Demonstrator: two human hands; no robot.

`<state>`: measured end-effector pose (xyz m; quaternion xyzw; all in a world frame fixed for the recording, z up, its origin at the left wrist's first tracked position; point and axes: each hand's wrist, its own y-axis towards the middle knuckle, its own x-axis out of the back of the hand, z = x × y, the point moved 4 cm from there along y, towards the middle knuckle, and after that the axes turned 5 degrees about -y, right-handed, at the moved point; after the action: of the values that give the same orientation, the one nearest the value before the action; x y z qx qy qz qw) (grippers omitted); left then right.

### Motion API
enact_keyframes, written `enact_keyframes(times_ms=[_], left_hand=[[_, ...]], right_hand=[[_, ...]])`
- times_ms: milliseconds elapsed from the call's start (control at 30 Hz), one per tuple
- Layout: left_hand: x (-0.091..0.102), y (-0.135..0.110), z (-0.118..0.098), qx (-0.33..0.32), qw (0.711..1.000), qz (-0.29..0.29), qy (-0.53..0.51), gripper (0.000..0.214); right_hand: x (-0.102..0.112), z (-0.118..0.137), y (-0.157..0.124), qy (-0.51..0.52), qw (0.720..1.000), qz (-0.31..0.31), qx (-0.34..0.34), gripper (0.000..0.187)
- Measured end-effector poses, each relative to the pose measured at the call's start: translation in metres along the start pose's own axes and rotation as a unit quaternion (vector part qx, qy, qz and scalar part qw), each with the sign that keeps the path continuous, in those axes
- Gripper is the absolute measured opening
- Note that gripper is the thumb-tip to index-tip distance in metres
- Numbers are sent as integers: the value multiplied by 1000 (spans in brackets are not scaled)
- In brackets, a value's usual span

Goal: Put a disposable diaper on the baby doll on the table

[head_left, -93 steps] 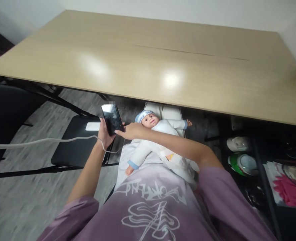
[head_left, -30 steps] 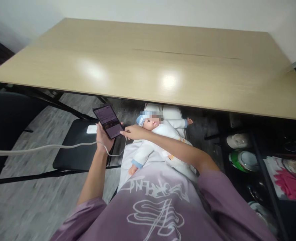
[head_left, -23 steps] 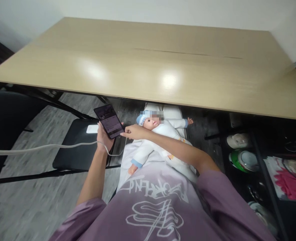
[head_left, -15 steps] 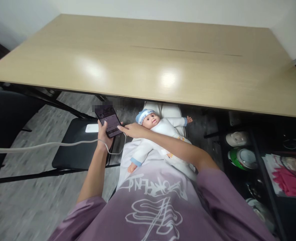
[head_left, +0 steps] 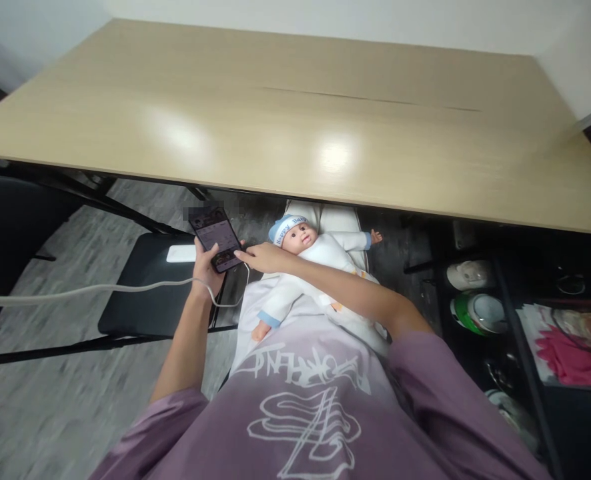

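Observation:
My left hand (head_left: 208,270) is closed round a dark smartphone (head_left: 218,240) from below, its thumb along the screen's left edge. The lit screen shows rows too small to read. At the phone's lower right corner, my right hand (head_left: 265,258) is closed with its thumb on the screen; its other fingers are mostly hidden. A pale charging cable (head_left: 140,285) runs in from the left and loops up to the phone's lower end. On my lap lies a baby doll (head_left: 320,250) in a blue and white cap and white clothes, with my right forearm across its body.
A wooden table (head_left: 285,133) spans the view ahead, its near edge beyond my hands. To the left, a black chair seat (head_left: 140,293) bears a white slab (head_left: 181,253). Dark shelves at right hold a green-and-white round container (head_left: 478,312) and a pink cloth (head_left: 573,357).
Both hands keep their hold on the phone, and the doll stays on my lap. The phone's screen picture looks slightly different. The whole view has shifted a little.

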<state>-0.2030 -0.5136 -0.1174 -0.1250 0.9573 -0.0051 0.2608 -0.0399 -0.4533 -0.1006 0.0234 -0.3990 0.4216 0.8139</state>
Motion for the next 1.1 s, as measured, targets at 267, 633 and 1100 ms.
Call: enact_keyframes(times_ms=[267, 633, 1100], left_hand=[[-1, 2, 2, -4, 999, -10, 31, 83], [2, 4, 7, -7, 999, -36, 21, 69], [1, 0, 9, 20, 999, -23, 11, 85]], right_hand=[[4, 3, -5, 26, 999, 22, 19, 69], [6, 4, -7, 25, 999, 36, 27, 71], [6, 3, -7, 29, 998, 45, 25, 71]])
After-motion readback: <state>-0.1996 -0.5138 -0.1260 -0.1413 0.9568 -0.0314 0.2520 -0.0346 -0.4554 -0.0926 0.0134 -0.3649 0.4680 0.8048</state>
